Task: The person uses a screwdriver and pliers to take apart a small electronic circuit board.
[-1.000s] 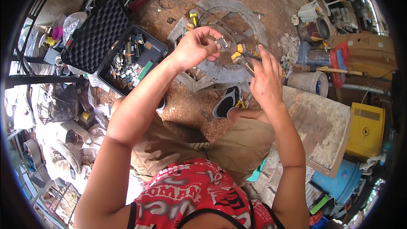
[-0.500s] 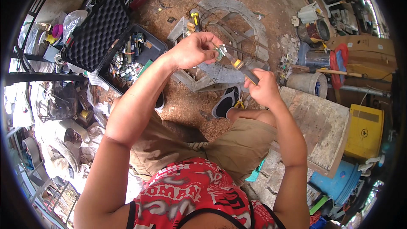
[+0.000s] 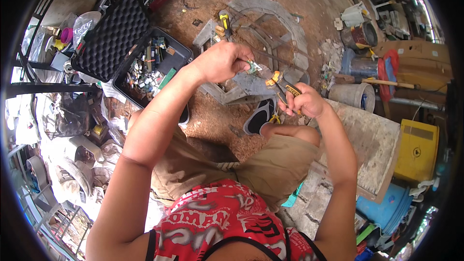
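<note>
My left hand (image 3: 223,63) pinches a small green circuit board piece (image 3: 252,68) with a shiny metal part, out in front of my knees. A pair of pliers (image 3: 276,80) with black and yellow handles is in my right hand (image 3: 309,100), fingers wrapped round the grips. The plier jaws point left and reach the board's metal end; whether they bite on it is too small to tell. Both handles show, spread a little apart. Below and beyond my hands lies a grey ring-shaped frame (image 3: 296,43) on the ground, with a yellow-and-black handled tool (image 3: 224,19) standing at its left side.
At the left, a black case (image 3: 181,57) with a foam-lined lid (image 3: 113,34) holds circuit boards and small metal parts. A worn wooden board (image 3: 362,140) lies at my right, near a bucket (image 3: 345,95), a yellow case (image 3: 415,150) and a blue container (image 3: 386,208).
The pliers have turned from edge-on so that both handles now show, spread apart. My right hand has shifted slightly right and down; my left hand still holds the board piece.
</note>
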The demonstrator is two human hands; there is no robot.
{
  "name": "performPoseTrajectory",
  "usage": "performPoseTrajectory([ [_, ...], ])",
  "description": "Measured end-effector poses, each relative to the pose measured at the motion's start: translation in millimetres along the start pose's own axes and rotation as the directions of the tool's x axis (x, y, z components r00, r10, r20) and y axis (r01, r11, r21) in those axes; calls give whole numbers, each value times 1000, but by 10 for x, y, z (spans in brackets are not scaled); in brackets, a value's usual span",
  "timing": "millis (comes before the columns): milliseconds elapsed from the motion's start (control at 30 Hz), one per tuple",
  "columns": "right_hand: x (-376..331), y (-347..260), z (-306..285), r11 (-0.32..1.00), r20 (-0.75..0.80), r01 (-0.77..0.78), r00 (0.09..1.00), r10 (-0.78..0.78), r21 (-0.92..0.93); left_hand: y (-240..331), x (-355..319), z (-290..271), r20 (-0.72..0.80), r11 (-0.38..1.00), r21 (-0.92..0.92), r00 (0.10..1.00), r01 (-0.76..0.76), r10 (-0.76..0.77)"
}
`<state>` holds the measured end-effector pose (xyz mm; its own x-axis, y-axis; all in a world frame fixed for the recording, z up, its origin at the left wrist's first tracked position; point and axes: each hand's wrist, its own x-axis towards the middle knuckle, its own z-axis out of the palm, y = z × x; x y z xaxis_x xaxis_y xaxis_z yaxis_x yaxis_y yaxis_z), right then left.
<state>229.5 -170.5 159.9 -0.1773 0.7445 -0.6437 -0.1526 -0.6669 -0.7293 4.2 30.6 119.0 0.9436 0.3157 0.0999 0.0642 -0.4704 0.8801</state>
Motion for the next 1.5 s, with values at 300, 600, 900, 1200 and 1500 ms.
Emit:
performPoseTrajectory([
  [300, -55, 110, 88, 989, -141, 148, 980, -144, 25, -16, 44, 192, -110, 791, -578, 942, 200, -318],
  [600, -181, -55, 416, -119, 0, -243, 441, -897, -963, 120, 70, 159, -21, 693, -654, 909, 303, -417],
  [900, -146, 171, 160, 894, -238, 258, 903, -358, -368, 47, 66, 168, -118, 843, -537, 987, 33, -113],
  [1200, -89, 67, 559, -6, -158, -295, 528, -835, -956, 61, 97, 235, -198, 861, -376, 878, 343, -437],
  [1500, -142, 145, 184, 961, 31, 230, 971, -237, 151, 50, 66, -1, -23, 787, -617, 1000, -21, 8],
])
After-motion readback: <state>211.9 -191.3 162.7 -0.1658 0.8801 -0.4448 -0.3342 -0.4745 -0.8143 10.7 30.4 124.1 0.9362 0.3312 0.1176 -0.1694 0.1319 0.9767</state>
